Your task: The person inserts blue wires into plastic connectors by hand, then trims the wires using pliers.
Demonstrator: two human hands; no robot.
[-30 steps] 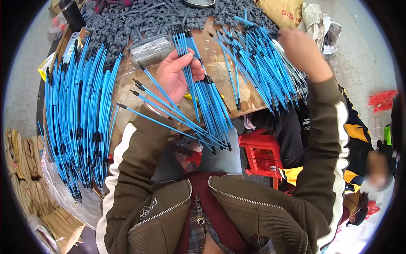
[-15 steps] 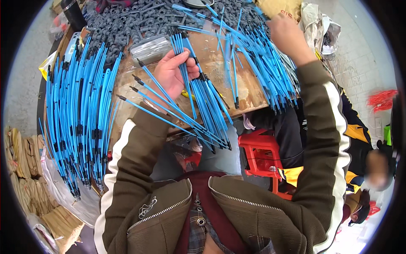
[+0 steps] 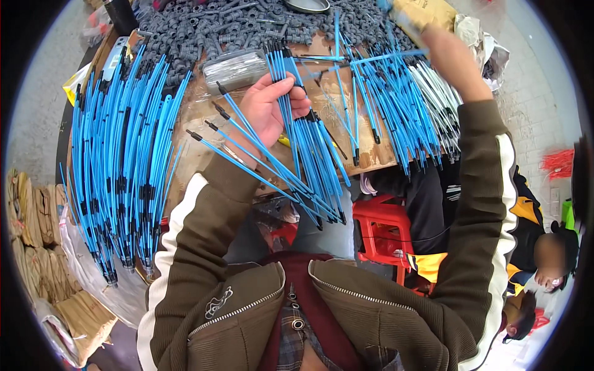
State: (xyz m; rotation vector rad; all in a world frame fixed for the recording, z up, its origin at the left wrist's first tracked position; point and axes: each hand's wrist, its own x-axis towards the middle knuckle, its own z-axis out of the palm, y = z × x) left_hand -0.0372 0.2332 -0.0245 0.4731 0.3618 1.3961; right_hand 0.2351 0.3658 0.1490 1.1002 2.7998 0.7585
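Observation:
My left hand (image 3: 272,106) is closed around a small bundle of thin blue rods with dark tips (image 3: 288,96), thumb across the front. Several more blue rods (image 3: 266,157) fan out below that hand, crossing its wrist and the table's front edge. My right hand (image 3: 455,62) is raised over the far right, its fingers curled and blurred by motion. A smeared blue rod (image 3: 390,58) runs leftward from its fingers, above a spread pile of blue rods (image 3: 396,114). Beside that pile lie whitish rods with black parts (image 3: 436,102).
A large stack of blue rods (image 3: 124,142) overhangs the table's left edge. Grey plastic fittings (image 3: 210,25) are heaped along the back, near a clear-lidded box (image 3: 234,71) and a dark bottle (image 3: 120,15). A red stool (image 3: 380,226) and a seated person (image 3: 532,247) are at right.
My right hand has shifted to the right and slightly down, the blurred blue rod with it. My left hand keeps its bundle; the whole view has shifted a little.

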